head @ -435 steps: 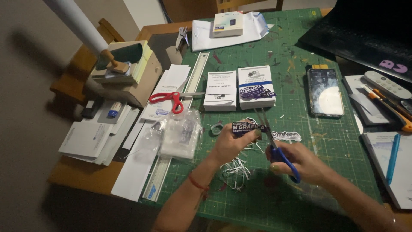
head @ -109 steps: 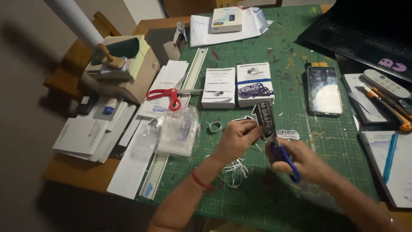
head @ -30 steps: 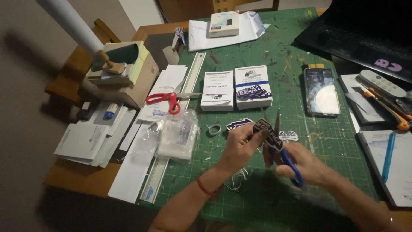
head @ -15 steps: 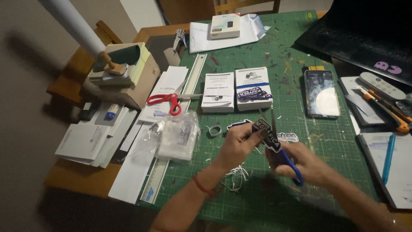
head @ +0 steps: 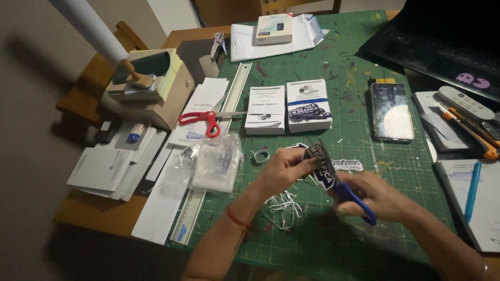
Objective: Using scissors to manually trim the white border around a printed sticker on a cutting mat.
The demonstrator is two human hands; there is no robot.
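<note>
My left hand [head: 284, 167] pinches a dark printed sticker [head: 319, 162] with a white border, held above the green cutting mat [head: 359, 62]. My right hand [head: 377, 195] grips blue-handled scissors [head: 354, 196] whose blades meet the sticker's lower edge. A second cut sticker [head: 348, 165] lies flat on the mat just behind the hands. Thin white paper trimmings [head: 284, 207] are piled on the mat below my left wrist, which wears a red cord.
Two stacks of printed cards [head: 288, 106] sit mid-mat beside a phone [head: 391, 111]. Red-handled scissors [head: 200, 119], a long ruler [head: 216, 151] and a clear plastic bag [head: 216, 164] lie left. A laptop [head: 448, 44], remote, orange cutter and blue pen are right.
The sticker has been turned in my left hand and now stands more upright against the scissors. Both hands have stayed over the same patch of mat.
</note>
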